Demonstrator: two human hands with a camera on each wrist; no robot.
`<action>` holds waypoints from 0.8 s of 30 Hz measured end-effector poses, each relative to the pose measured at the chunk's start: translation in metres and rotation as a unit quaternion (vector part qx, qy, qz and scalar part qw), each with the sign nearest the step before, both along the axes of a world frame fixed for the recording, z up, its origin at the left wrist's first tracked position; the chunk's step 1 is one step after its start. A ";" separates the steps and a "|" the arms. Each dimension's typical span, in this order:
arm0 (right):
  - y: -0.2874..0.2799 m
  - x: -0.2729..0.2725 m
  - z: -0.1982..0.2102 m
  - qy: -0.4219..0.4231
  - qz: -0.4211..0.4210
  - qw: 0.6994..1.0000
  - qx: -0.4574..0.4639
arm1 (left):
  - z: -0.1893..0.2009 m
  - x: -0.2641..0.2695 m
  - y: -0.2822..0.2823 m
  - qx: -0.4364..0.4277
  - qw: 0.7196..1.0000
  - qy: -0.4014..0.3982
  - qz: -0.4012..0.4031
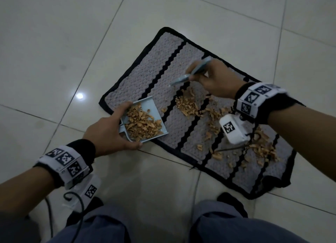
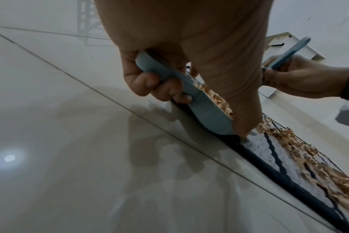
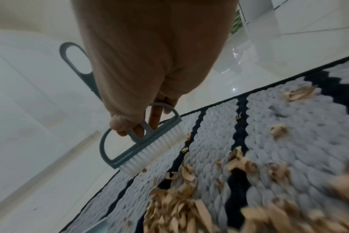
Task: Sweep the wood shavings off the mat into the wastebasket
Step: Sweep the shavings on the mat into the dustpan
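A grey mat [image 1: 160, 64] with black zigzag stripes lies on the tiled floor. Tan wood shavings [image 1: 189, 104] are scattered over its near and right parts. My left hand [image 1: 109, 133] grips a light blue dustpan [image 1: 154, 113] at the mat's near-left edge; a heap of shavings fills the pan. In the left wrist view my fingers [image 2: 149, 85] curl round the dustpan [image 2: 209, 116] from below. My right hand [image 1: 216, 79] holds a small blue brush [image 1: 192, 71] just above the mat. White bristles of the brush [image 3: 149, 149] hang close over the mat [image 3: 289, 141]. No wastebasket is in view.
Glossy pale floor tiles [image 1: 63, 42] surround the mat on all sides. My knees in grey trousers [image 1: 218, 226] sit at the bottom of the head view. A black cable [image 1: 78, 215] hangs from the left wrist. White furniture [image 2: 285, 42] stands far behind.
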State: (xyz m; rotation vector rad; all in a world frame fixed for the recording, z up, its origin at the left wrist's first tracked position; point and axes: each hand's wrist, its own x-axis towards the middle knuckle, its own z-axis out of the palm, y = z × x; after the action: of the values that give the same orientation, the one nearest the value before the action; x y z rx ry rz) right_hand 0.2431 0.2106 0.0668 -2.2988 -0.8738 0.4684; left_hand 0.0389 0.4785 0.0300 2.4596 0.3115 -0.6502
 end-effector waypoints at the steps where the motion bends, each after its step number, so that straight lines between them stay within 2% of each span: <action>1: 0.004 0.006 -0.001 -0.014 -0.006 1.000 0.000 | 0.001 0.001 -0.001 -0.001 1.000 -0.001 0.000; 6: 0.022 0.010 -0.017 -0.024 -0.029 0.999 -0.006 | 0.002 0.003 -0.004 0.004 1.000 -0.003 -0.003; 13: -0.021 -0.046 -0.021 -0.003 -0.020 1.000 -0.003 | -0.004 0.008 -0.007 0.000 1.000 -0.011 -0.007; 16: -0.037 -0.050 -0.016 -0.007 -0.131 0.991 0.039 | -0.004 0.018 -0.014 -0.013 0.999 -0.031 -0.015; 20: -0.054 -0.039 -0.022 -0.103 -0.284 0.952 0.040 | -0.003 0.032 -0.025 0.000 0.998 -0.038 -0.047; 22: -0.063 -0.035 -0.035 -0.112 -0.337 0.934 0.033 | -0.003 0.037 -0.028 0.007 0.997 -0.037 -0.063; 24: -0.065 -0.040 -0.046 -0.107 -0.354 0.929 0.002 | -0.004 0.042 -0.030 0.019 0.996 -0.031 -0.077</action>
State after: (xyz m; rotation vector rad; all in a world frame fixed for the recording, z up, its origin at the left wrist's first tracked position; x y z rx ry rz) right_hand 0.2033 0.1451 0.0203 -2.4841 -0.0876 -0.1047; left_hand 0.0810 0.4482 0.0256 2.5524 0.1121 -0.6343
